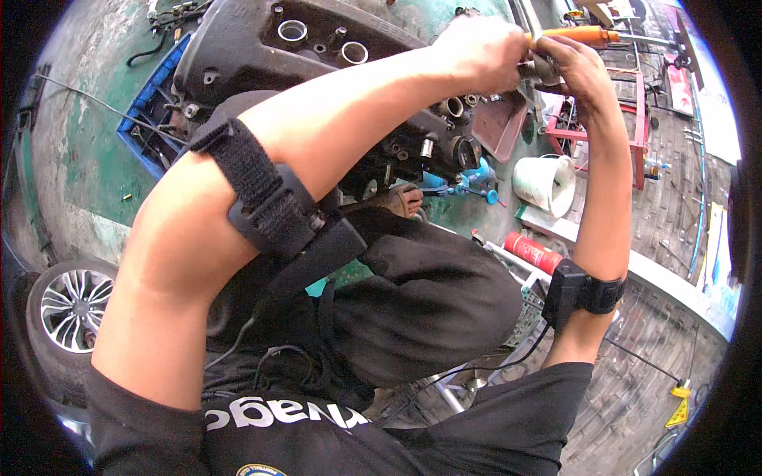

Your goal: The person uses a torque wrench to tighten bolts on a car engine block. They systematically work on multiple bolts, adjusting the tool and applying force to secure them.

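From where I stand, the trouble spot is up at one o'clock, where both hands meet over a grey metal piece (543,70). The left hand (482,54) is closed beside it; what sits in that palm I can't tell. The right hand (583,70) has its fingers curled round the piece, a bare rod (525,17) rising between the two. If the surface is greasy, the grip could slip, and with the arms stretched so far out, there'd be little to stop a drop or a skinned knuckle against the engine (317,75) at eleven. A foot (405,200) in an open sandal rests just past twelve, poorly guarded if anything heavy falls. The cable (512,363) hanging from the right arm's strap could snag on the frame at five.

As for containers, a blue tray (152,89) at ten o'clock, partly under the engine, holds dark parts I can't sort out. A reddish-brown pan (494,127) lies between one and two. Toward three, a white bucket (530,184) leans on its side, mouth turned right; I make out only its pale inner wall.
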A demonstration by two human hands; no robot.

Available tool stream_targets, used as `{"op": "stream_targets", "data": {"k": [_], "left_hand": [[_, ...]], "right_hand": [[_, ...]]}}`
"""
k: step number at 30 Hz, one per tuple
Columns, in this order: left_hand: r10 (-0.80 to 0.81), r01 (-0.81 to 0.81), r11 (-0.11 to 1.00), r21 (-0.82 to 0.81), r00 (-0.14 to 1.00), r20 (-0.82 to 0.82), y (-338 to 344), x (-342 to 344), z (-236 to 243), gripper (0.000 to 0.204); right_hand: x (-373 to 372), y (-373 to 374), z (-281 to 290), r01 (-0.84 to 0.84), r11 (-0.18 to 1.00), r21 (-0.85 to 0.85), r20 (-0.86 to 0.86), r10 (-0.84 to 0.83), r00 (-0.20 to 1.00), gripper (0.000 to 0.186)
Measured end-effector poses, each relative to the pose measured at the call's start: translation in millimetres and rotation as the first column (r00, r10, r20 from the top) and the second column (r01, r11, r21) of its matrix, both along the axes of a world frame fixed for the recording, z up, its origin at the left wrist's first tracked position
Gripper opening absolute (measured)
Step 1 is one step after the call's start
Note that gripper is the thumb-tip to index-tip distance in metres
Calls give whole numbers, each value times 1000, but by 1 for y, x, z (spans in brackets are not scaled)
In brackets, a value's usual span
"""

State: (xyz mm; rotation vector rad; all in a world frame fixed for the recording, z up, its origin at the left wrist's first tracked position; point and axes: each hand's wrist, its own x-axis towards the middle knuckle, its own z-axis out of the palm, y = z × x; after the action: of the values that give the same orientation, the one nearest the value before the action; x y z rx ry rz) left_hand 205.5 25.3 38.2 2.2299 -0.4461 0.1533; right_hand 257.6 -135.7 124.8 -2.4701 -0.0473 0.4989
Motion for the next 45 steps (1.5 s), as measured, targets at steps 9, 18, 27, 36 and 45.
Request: {"op": "stream_targets", "data": {"k": [9, 18, 27, 36, 45], "left_hand": [[-570, -718, 39, -695, 556, -605, 61, 23, -11, 60], [-780, 149, 483, -863, 521, -347, 56, -30, 36, 45], [-756, 239, 617, -750, 447, -479, 33, -25, 23, 41], [-63, 27, 973, -230, 987, -150, 24, 12, -6, 68], [-375, 163, 733, -661, 907, -193, 8, 18, -9, 20]], "right_hand": [[-1, 11, -3, -156, 987, -44, 60, 158, 986, 49], [-23, 1, -21, 28, 970, 241, 250, -90, 964, 40], [-34, 12, 13, -33, 997, -70, 6, 34, 999, 46], [-31, -3, -1, -284, 749, -598, 333, 554, 763, 47], [-32, 5, -29, -287, 928, -236, 656, 370, 658, 46]]}}
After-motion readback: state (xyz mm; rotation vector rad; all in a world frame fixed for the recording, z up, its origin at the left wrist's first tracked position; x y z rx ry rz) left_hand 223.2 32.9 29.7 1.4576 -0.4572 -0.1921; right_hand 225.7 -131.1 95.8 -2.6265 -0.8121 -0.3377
